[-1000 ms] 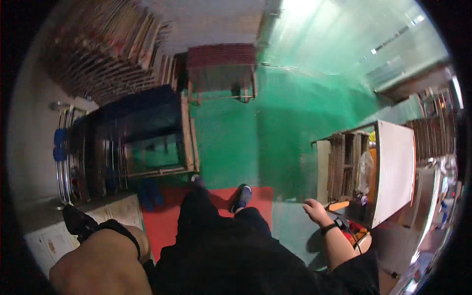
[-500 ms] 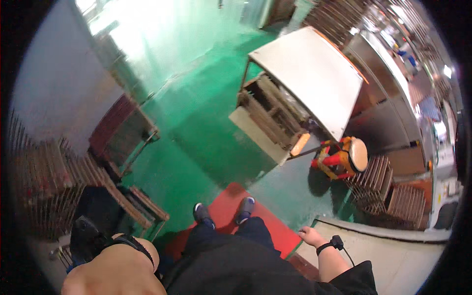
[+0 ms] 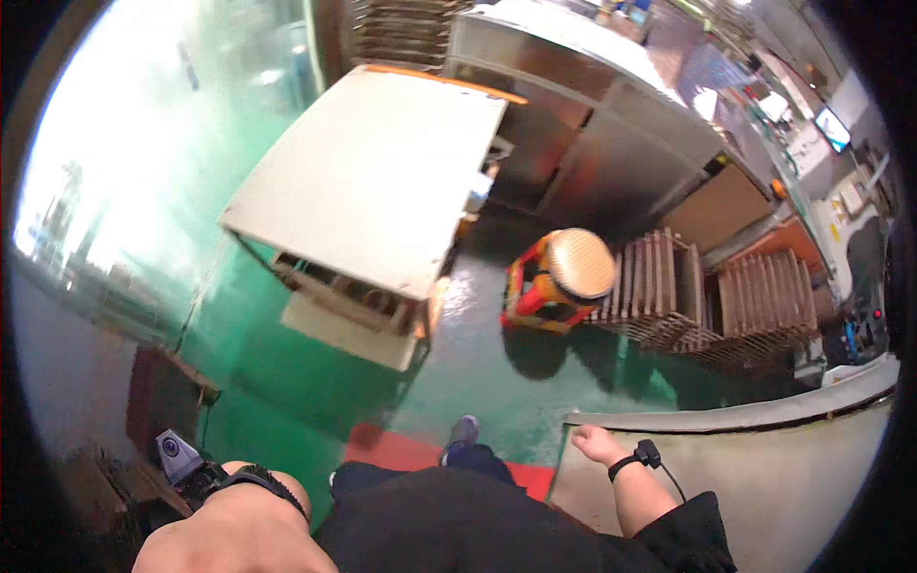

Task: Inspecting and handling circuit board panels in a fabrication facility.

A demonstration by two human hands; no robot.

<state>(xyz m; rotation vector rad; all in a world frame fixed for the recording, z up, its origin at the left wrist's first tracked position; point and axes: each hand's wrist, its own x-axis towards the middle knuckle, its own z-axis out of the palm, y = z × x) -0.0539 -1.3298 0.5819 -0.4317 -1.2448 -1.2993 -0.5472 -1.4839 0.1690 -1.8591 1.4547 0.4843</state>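
Note:
My right hand hangs beside the edge of a pale flat panel with a grey rim. Its fingers are curled in loosely, and nothing shows in them. A black strap with a small box and a cable is on that wrist. At the lower left my left hand is mostly hidden past the bent arm and wrist strap, so its fingers do not show. A grey and black device sits at that wrist, nearest to dark stacked wooden pieces.
A white-topped table stands ahead, slatted frames on its lower shelf. Right of it is a red and yellow stool with a round tan seat. Stacked wooden frames and metal cabinets are beyond. Green floor and red mat lie below.
My view has turned to the right and moved forward; the white table and the stool now appear further left, and the left-hand racks have mostly left the picture. My right hand stays low, more curled.

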